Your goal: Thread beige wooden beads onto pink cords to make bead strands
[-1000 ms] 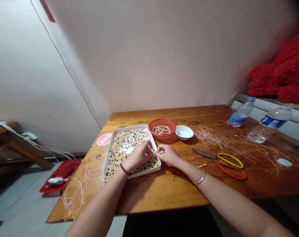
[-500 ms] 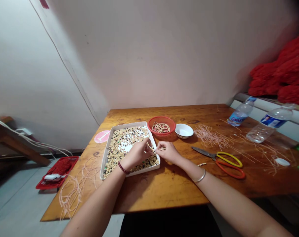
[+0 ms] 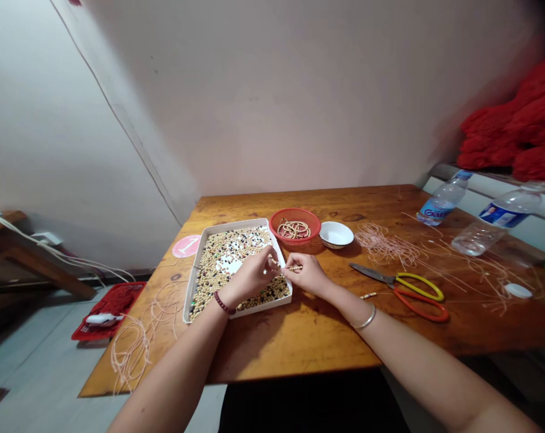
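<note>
Both hands meet over the right edge of a shallow white tray filled with small tan, dark and a few green beads. My left hand is closed in a pinch above the tray, with a few beads at its fingertips; their exact hold is partly hidden. Just right of the tray wall, my right hand grips a short string of beads between thumb and fingers. The fingertips of the two hands almost touch. Part of the string is covered by the right fingers.
Behind the hands stand a red basket holding beaded strings and a white bowl. Scissors, a short beaded piece and loose cord lie to the right, with two plastic bottles beyond. More cord is at left.
The hands have shifted slightly upward and stay close together. More of the beaded string shows at the right fingers. The whole view has tilted a little.
</note>
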Motion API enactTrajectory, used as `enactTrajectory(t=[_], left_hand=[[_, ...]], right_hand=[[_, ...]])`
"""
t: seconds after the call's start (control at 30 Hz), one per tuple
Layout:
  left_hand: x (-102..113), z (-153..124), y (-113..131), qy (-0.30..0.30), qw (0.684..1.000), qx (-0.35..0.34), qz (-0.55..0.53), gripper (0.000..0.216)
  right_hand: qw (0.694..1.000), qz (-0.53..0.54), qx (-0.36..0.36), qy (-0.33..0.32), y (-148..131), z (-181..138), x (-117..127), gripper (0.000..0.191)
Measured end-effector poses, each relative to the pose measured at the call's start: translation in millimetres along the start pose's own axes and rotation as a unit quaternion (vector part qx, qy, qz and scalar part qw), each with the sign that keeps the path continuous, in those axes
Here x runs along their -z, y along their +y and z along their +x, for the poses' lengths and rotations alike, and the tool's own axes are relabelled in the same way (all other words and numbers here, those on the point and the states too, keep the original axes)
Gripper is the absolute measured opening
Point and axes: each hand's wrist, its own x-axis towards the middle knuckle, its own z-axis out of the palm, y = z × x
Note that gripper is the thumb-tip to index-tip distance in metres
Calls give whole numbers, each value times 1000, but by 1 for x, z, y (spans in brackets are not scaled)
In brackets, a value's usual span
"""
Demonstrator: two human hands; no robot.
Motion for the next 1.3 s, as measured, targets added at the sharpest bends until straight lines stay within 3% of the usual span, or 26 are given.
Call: enactTrajectory(t=[0.3,0.67,0.9,1.3], left_hand=[[-3,1,1,2,1000,6,6,19],[-3,0,2,9,999,12,38,21],[-3,0,4,17,996,-13,83,15],[-6,-4,0,10,988,-10,154,12]], right_hand=[[1000,21,-3,-1,-3,0,2,19],[999,-30,13,5,-4,0,5,14],[999,14,-6,-33,-2,1,2,7],[992,45,-27,-119,6,1,-1,22]])
